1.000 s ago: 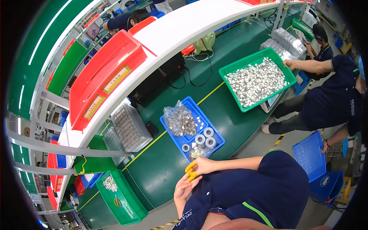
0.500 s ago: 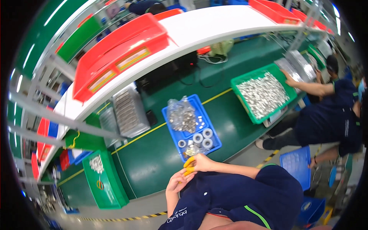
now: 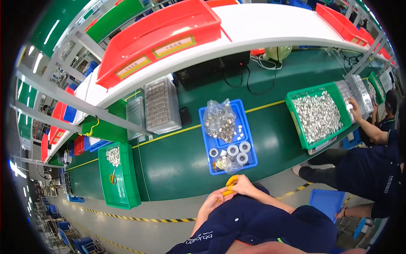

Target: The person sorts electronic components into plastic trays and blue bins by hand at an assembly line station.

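We see a workshop where a white shelf (image 3: pixel 270 23) with red bins (image 3: pixel 160 42) arches over a long green surface (image 3: pixel 173 169). At its left lies a green tray (image 3: pixel 120 192) with small pale pieces (image 3: pixel 113 155) heaped at the far end and orange-handled scissors (image 3: pixel 113 178) just below them. Next we find a stack of clear trays (image 3: pixel 163 103). Further right, the person's left hand (image 3: pixel 215 199) meets the right hand (image 3: pixel 244 186) just off the near edge; the two are together at the yellow finger covers (image 3: pixel 232 180), which sit on the right hand's fingers, but we cannot tell whether either hand is clamped on anything. Just beyond them, a blue tray (image 3: pixel 240 113) carries a clear bag (image 3: pixel 219 120) of metallic pieces and four ring-shaped rolls (image 3: pixel 232 150). To its right, well apart, we see a green bin (image 3: pixel 311 92) full of small silvery pieces (image 3: pixel 319 116). A co-worker's hand (image 3: pixel 356 111) is near its right side, while that person's other hand (image 3: pixel 340 213) grips a blue panel (image 3: pixel 325 202) below.
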A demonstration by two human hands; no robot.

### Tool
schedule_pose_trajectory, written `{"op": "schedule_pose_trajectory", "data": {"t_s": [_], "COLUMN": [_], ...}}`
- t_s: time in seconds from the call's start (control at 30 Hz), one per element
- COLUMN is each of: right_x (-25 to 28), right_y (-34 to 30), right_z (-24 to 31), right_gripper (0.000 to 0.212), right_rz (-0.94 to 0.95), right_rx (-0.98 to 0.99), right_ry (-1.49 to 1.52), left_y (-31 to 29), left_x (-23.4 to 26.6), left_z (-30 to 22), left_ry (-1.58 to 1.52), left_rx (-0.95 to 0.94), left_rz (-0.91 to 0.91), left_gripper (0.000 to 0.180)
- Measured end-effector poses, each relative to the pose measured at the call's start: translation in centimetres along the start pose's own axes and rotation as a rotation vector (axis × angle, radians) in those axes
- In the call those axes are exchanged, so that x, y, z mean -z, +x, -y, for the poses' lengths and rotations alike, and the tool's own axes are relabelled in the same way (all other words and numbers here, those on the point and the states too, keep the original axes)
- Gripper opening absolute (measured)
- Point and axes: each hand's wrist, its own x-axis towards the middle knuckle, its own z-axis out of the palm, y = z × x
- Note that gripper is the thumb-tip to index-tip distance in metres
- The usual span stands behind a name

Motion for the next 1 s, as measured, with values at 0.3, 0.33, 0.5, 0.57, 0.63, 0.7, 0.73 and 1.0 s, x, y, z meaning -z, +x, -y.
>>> {"op": "schedule_pose_trajectory", "data": {"t_s": [0.3, 0.33, 0.5, 0.57, 0.63, 0.7, 0.73, 1.0], "right_x": [2.1, 2.5, 3.7, 4.0, 4.5, 5.2, 5.5, 7.7], "right_y": [-0.6, -0.6, -0.3, -0.7, -1.3, -1.7, -1.3, -1.9], "right_z": [0.7, 0.6, -0.5, -0.3, 0.1, 0.8, 0.3, -1.2], "right_gripper": [0.025, 0.025, 0.022, 0.020, 0.019, 0.022, 0.022, 0.020], "right_rz": [0.057, 0.044, -0.028, -0.046, -0.074, -0.050, -0.050, -0.139], "right_rx": [0.088, 0.090, 0.141, 0.131, 0.150, 0.164, 0.162, 0.215], "right_ry": [-0.089, -0.075, -0.091, -0.074, -0.070, -0.141, -0.135, -0.159], "left_y": [1.5, 1.8, 3.6, 4.1, 5.1, 5.6, 6.1, 7.1], "left_x": [1.2, 0.6, -1.4, -0.4, -0.1, -0.3, -0.9, -3.0], "left_z": [1.6, 1.4, 1.8, 2.4, 2.6, 2.9, 2.7, 3.7], "left_ry": [0.000, 0.014, 0.060, 0.041, 0.066, 0.024, -0.008, 0.051], "left_rx": [-0.066, -0.054, -0.079, -0.096, -0.101, -0.090, -0.082, -0.095], "left_rz": [-0.074, -0.076, -0.277, -0.311, -0.307, -0.314, -0.312, -0.324], "left_gripper": [0.070, 0.070, 0.064, 0.061, 0.058, 0.056, 0.054, 0.059]}}
